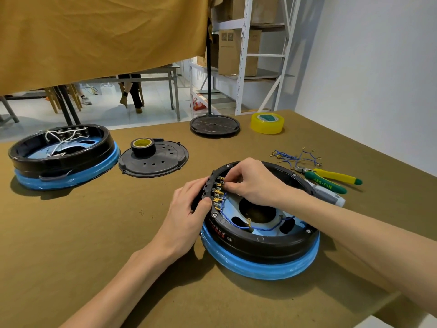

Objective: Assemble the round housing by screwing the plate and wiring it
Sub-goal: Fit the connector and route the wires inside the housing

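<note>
A round black housing (260, 242) wrapped in blue film sits on the table in front of me. Brass terminals (218, 194) line its left inner wall, and blue wires (257, 227) loop across its blue floor. My left hand (186, 214) grips the housing's left rim beside the terminals. My right hand (250, 183) reaches in from the right and pinches a wire end at an upper terminal. A black round plate (165, 162) with holes lies to the left, with a roll of black tape (143, 146) on it.
A second housing (61, 157) with white wires stands at the far left. Another black round plate (214, 126), yellow tape (267, 123), loose blue wires (295, 157), green-yellow pliers (331, 178) and a grey-white tool (328, 196) lie behind and right of the housing.
</note>
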Action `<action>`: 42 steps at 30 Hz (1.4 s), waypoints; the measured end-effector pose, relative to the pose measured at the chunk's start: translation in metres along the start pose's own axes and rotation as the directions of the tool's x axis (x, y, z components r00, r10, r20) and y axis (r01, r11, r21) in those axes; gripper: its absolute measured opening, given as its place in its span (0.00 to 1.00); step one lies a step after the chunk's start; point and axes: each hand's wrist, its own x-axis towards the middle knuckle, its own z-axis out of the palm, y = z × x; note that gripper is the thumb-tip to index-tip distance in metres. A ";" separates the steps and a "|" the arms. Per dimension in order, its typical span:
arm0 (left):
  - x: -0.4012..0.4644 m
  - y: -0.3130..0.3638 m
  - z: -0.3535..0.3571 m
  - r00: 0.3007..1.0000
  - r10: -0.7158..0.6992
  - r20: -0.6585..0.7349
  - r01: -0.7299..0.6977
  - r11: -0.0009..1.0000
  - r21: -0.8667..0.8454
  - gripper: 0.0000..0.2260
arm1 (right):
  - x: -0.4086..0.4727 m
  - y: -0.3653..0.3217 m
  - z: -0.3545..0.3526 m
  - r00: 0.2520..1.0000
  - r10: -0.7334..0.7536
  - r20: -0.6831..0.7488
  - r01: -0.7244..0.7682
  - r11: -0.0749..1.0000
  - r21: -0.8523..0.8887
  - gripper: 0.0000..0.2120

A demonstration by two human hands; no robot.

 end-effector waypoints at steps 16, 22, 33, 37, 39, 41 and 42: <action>0.000 0.000 0.000 1.000 -0.030 0.000 0.030 0.999 -0.033 0.26 | 0.004 0.004 -0.003 0.999 0.029 0.032 -0.033 0.993 0.111 0.04; 0.002 0.000 0.000 0.999 -0.034 -0.015 0.033 0.999 -0.040 0.28 | 0.003 0.005 -0.004 0.999 0.014 0.047 -0.021 0.990 0.140 0.04; 0.001 0.000 0.004 0.999 -0.019 -0.049 0.018 1.000 -0.026 0.32 | -0.002 0.005 -0.001 0.998 0.056 0.007 -0.056 0.991 0.121 0.04; 0.000 0.000 0.003 0.999 -0.003 -0.042 0.002 1.000 -0.026 0.26 | -0.018 0.007 -0.007 0.990 -0.102 -0.102 0.102 0.995 0.002 0.04; 0.001 -0.001 0.003 0.999 -0.003 -0.043 0.002 1.000 -0.029 0.26 | -0.020 0.004 -0.010 0.981 -0.187 -0.046 0.182 0.979 -0.087 0.06; 0.000 -0.001 0.003 0.999 -0.001 -0.041 0.000 1.000 -0.029 0.27 | -0.020 0.001 -0.011 0.969 -0.246 -0.012 0.239 0.951 -0.195 0.06; 0.000 -0.001 0.003 0.999 -0.002 -0.041 0.000 1.000 -0.031 0.27 | -0.020 -0.001 -0.011 0.963 -0.269 0.003 0.263 0.938 -0.226 0.06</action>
